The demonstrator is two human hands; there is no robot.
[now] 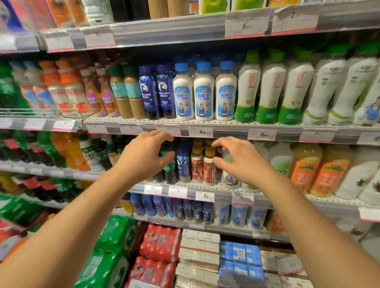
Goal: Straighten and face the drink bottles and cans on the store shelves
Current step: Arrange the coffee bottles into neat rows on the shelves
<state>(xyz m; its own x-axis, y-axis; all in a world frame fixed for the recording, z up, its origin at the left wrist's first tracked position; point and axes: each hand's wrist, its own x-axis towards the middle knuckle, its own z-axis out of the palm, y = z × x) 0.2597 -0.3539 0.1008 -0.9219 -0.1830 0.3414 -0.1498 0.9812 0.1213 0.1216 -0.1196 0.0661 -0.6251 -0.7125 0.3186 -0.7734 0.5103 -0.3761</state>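
Both my hands reach into the middle shelf (186, 183) of small drink bottles. My left hand (145, 156) hovers with curved, spread fingers in front of a dark bottle with a green label (170, 166), holding nothing. My right hand (239, 159) is likewise spread and curved, just right of two red-labelled bottles with yellow caps (209, 168) and in front of a white bottle (229, 179). A dark blue bottle (183, 163) stands between my hands. On the shelf above, three white coconut-juice bottles with blue caps (204, 93) face forward.
Tall white bottles with green caps (271, 91) stand at upper right, orange juice bottles (302, 168) right of my right hand. Price-tag rails (200, 131) edge each shelf. Shrink-wrapped green and red drink packs (158, 244) and cartons are stacked below.
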